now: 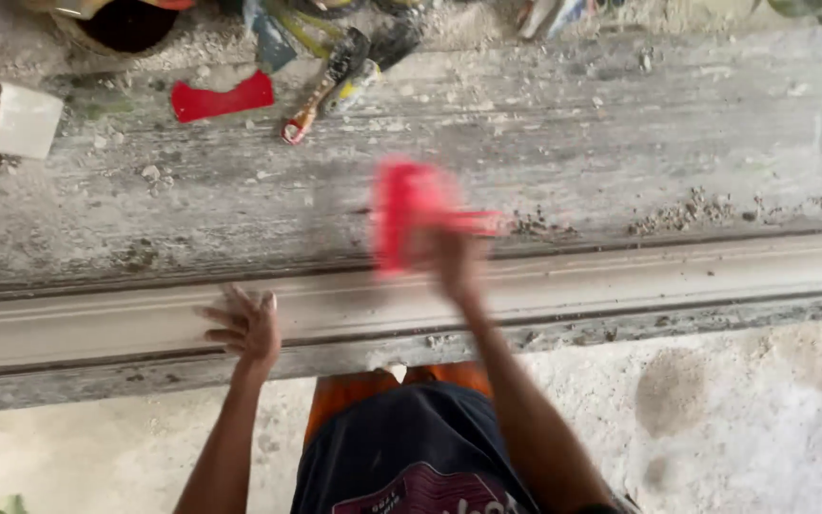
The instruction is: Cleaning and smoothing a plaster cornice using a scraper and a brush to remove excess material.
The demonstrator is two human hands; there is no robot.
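Over a dusty tabletop (620,143), the left hand (244,326) rests with fingers spread on a long grey plaster moulding (639,276), while the right hand (456,262), closed, grips a red scraper (411,209) just above it, both too motion-blurred to make out the grip.

A matt, smooth grey plaster moulding (544,286) is seen on a rough, crumb-strewn workbench (620,143); a red plastic scraper (411,209), blurred, looks glossy.
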